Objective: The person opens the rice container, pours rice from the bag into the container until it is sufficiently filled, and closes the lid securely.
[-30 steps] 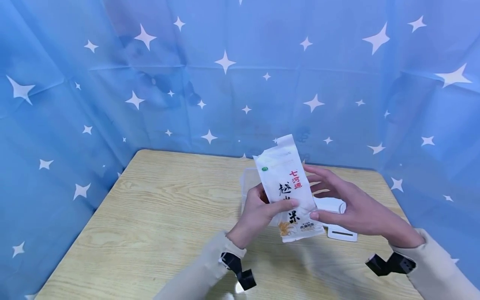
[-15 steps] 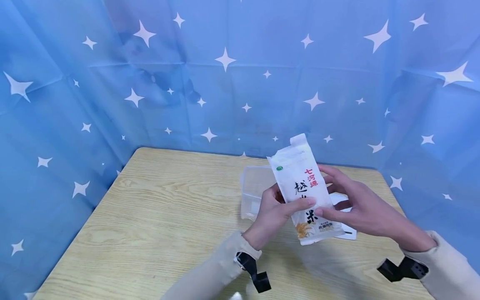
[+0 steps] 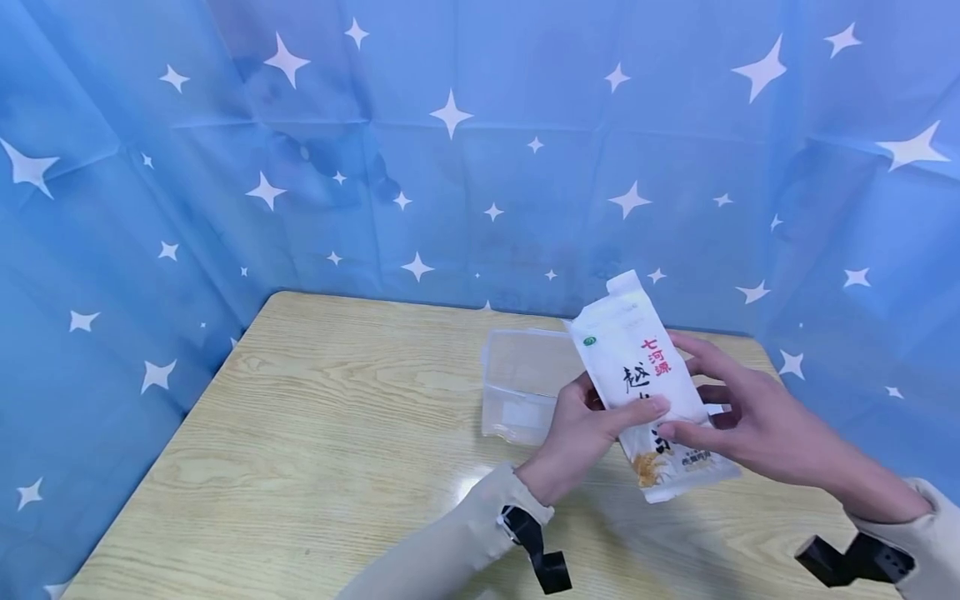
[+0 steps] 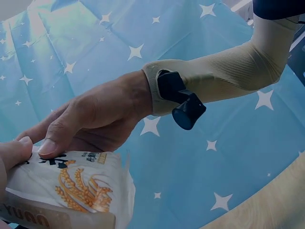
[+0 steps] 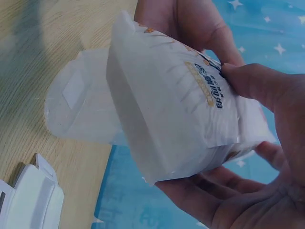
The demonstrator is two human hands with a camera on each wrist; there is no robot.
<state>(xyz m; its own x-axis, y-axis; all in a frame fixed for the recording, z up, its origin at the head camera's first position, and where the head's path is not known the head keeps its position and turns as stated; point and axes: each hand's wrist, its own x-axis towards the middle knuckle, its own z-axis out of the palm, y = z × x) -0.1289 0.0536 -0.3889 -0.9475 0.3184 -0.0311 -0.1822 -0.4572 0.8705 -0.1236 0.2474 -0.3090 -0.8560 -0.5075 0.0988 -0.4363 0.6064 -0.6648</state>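
Note:
A white bag of rice (image 3: 637, 367), printed with red and black characters and a golden grain picture, is held tilted above the table. My left hand (image 3: 592, 425) grips its left side, thumb across the front and fingers behind. My right hand (image 3: 757, 425) holds the right side, its thumb on the front and its fingers under the back, as the right wrist view shows. The bag's torn-looking top edge points up and away. In the left wrist view the grain print faces the camera, and the right thumb meets the bag beside the left thumb.
A clear plastic container (image 3: 525, 379) stands on the wooden table (image 3: 337, 417) behind the left hand. A white plastic piece (image 5: 35, 200) lies on the table, mostly hidden by the right hand in the head view. A blue star-patterned curtain (image 3: 480, 183) surrounds the table.
Both hands have carried the bag to the right across the head view. The clear container now shows more fully, while the white plastic piece has become mostly covered.

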